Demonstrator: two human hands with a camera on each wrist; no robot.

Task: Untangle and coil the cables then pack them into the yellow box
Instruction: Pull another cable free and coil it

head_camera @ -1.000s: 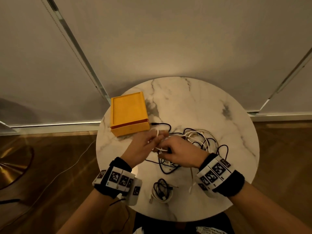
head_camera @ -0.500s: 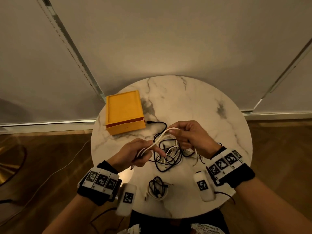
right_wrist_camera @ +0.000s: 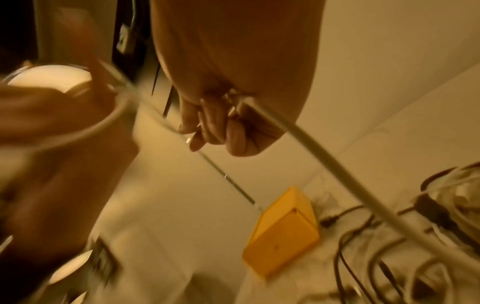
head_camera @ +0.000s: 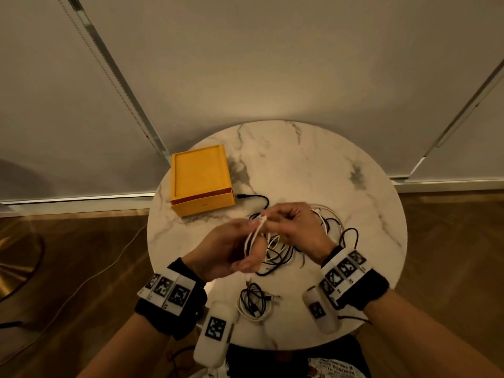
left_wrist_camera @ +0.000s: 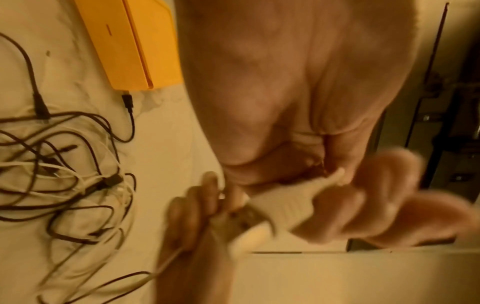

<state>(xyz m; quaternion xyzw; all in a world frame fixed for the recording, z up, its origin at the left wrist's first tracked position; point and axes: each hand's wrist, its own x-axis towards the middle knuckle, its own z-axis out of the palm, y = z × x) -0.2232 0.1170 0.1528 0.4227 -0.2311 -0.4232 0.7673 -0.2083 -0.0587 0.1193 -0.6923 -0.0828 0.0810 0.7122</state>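
Both hands are raised over the round marble table (head_camera: 313, 165), holding one white cable (head_camera: 255, 234). My left hand (head_camera: 231, 246) grips loops of that cable, and my right hand (head_camera: 289, 225) pinches its strand close by, fingers curled. In the right wrist view the white cable (right_wrist_camera: 311, 148) runs out from my right hand's fingers (right_wrist_camera: 207, 123) down toward the table. A tangle of black and white cables (head_camera: 313, 238) lies under and right of the hands, also seen as the tangle (left_wrist_camera: 59, 164). The closed yellow box (head_camera: 200, 180) sits at the table's back left.
A small coiled bundle of black and white cable (head_camera: 255, 302) lies near the table's front edge. A black plug (head_camera: 241, 196) lies just right of the box. A thin cable runs over the wooden floor (head_camera: 81, 268) at left. The wall stands right behind the table.
The hands first parted, drawing the white cable out of the tangle, then came together again above the table. The left hand now holds gathered loops of it.
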